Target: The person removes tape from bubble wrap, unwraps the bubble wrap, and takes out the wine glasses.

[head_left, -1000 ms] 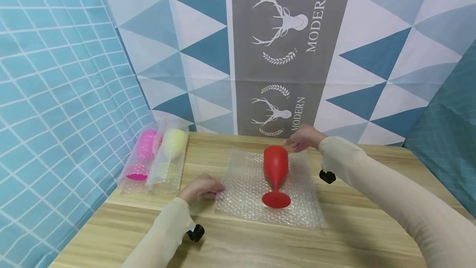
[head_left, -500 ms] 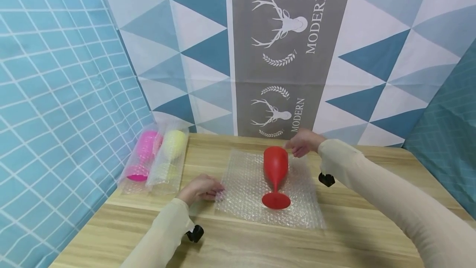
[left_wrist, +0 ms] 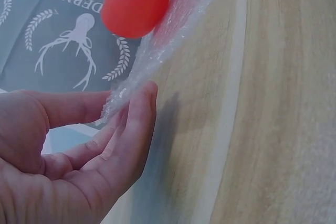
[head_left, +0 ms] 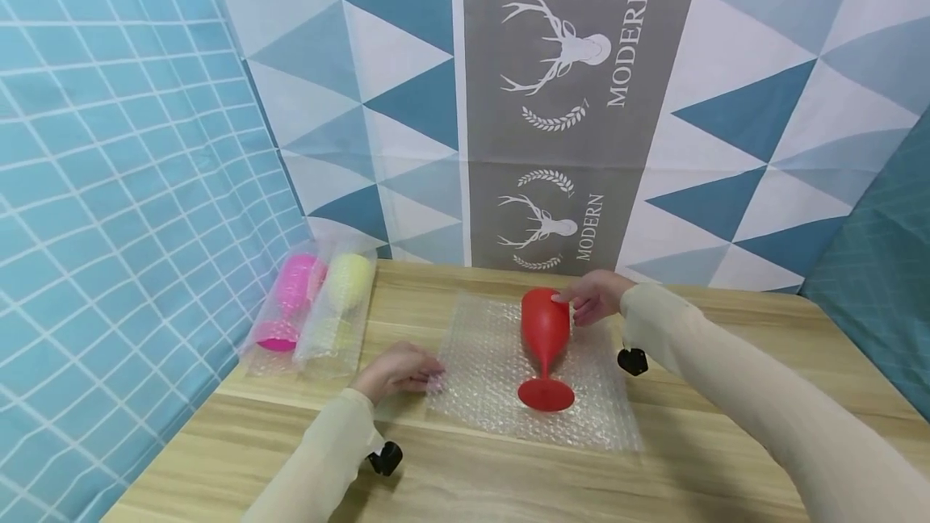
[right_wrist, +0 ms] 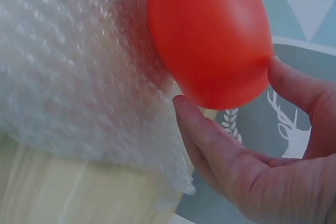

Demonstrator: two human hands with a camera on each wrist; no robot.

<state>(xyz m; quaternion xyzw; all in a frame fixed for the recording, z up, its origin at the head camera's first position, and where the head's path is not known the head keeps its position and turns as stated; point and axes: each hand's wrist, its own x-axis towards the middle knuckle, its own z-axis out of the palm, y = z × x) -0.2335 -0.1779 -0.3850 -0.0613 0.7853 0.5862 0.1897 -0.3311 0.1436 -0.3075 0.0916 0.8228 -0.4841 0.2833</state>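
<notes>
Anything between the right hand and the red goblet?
Nothing visible. The right hand is at the cup end of the red goblet and seems to touch it. The bubble wrap lies under the goblet.

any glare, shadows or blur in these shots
Head view: small glints on the bubble wrap, a soft shadow on the table below the right sleeve; left wrist view: a dim shadow beside the left hand; right wrist view: a pale highlight on the red goblet, bubble wrap hazy.
</notes>
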